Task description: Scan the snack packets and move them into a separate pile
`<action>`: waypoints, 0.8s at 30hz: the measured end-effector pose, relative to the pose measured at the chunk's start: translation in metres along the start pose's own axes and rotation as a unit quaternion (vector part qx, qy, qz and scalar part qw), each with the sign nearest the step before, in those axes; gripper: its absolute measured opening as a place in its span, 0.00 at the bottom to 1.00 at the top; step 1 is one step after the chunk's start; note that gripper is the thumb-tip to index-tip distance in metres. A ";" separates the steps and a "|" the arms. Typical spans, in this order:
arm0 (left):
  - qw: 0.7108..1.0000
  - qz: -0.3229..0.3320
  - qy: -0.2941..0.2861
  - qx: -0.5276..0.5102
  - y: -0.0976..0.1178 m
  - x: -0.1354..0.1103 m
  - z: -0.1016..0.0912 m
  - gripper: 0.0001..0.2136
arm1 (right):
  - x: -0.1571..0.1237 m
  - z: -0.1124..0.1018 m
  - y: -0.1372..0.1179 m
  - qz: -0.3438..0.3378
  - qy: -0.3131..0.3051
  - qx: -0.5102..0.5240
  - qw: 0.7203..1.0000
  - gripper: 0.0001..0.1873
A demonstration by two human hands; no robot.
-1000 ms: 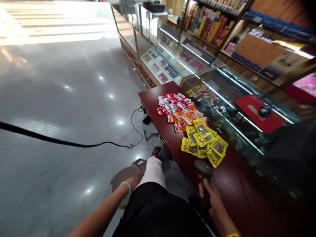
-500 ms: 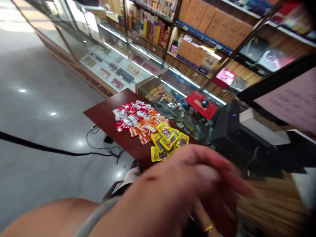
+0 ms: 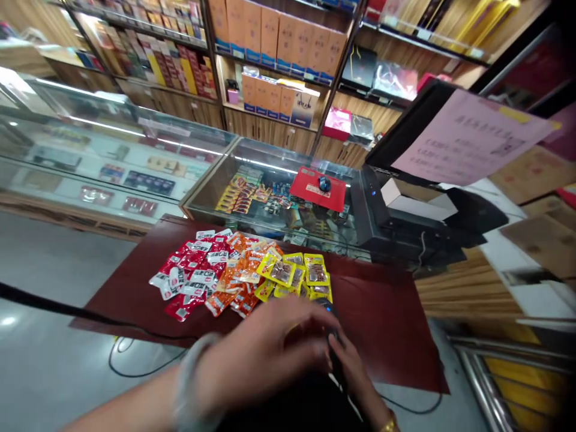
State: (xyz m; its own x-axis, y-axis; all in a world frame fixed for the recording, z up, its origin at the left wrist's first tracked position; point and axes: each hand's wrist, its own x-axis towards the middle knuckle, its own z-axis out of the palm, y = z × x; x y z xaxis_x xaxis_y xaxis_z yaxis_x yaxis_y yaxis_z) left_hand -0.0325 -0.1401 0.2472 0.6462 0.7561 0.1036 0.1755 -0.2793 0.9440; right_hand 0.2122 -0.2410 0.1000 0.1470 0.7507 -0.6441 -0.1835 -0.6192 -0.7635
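Observation:
My right hand [image 3: 353, 367], with a gold band at the wrist, closes round a slim black device [image 3: 327, 305] that shows a small blue light. Much of the device is covered by the hands, so its kind is unclear. My left hand [image 3: 270, 342], wearing a pale bangle, is bent and blurred beside it; whether its fingertips grip the device cannot be made out. Just beyond lie yellow snack packets [image 3: 317, 270]. Orange packets [image 3: 243, 264] adjoin them, and red-and-white packets [image 3: 193, 276] spread to the left, all on the dark red tabletop [image 3: 373, 312].
Behind the table stands a glass display case [image 3: 207, 192] with a red sheet [image 3: 308, 186] on top. A black machine [image 3: 378, 210] and a screen carrying a pink paper [image 3: 468, 138] stand to the right. A dark cable [image 3: 67, 309] crosses at left; metal rails [image 3: 477, 378] are at lower right.
The view has swung right, bringing more tabletop and the screen into sight. My left hand appears lower and further left, and the black device in my right hand now shows.

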 end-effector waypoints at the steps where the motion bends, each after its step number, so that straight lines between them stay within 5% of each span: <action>1: 0.996 -0.041 0.036 0.068 -0.030 0.019 0.000 0.16 | 0.000 -0.002 -0.001 -0.003 -0.007 0.002 1.000 0.27; 4: 0.934 -0.206 0.089 0.278 -0.125 0.068 0.004 0.20 | 0.001 -0.011 0.000 -0.012 -0.020 0.004 1.000 0.27; 8: 0.873 -0.242 -0.054 0.420 -0.198 0.104 0.006 0.24 | 0.004 -0.030 0.002 -0.019 -0.024 0.007 1.000 0.25; 12: 0.829 -0.268 -0.117 0.476 -0.213 0.109 0.008 0.22 | 0.009 -0.051 0.007 -0.019 -0.026 0.020 0.999 0.24; 19: 0.808 -0.277 -0.038 0.519 -0.216 0.080 0.006 0.30 | 0.021 -0.079 0.016 -0.008 -0.028 0.041 0.999 0.25; 24: 0.844 -0.353 -0.003 0.404 -0.204 0.061 -0.010 0.13 | 0.026 -0.101 0.017 -0.026 -0.042 0.045 0.998 0.26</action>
State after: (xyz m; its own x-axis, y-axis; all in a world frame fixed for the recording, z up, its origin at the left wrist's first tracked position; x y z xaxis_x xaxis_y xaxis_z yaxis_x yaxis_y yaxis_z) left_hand -0.0364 -0.0316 0.0639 0.1722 0.9005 -0.3994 0.9658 -0.0745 0.2483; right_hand 0.3113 -0.2554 0.0659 0.0779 0.8002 -0.5947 -0.2653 -0.5584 -0.7860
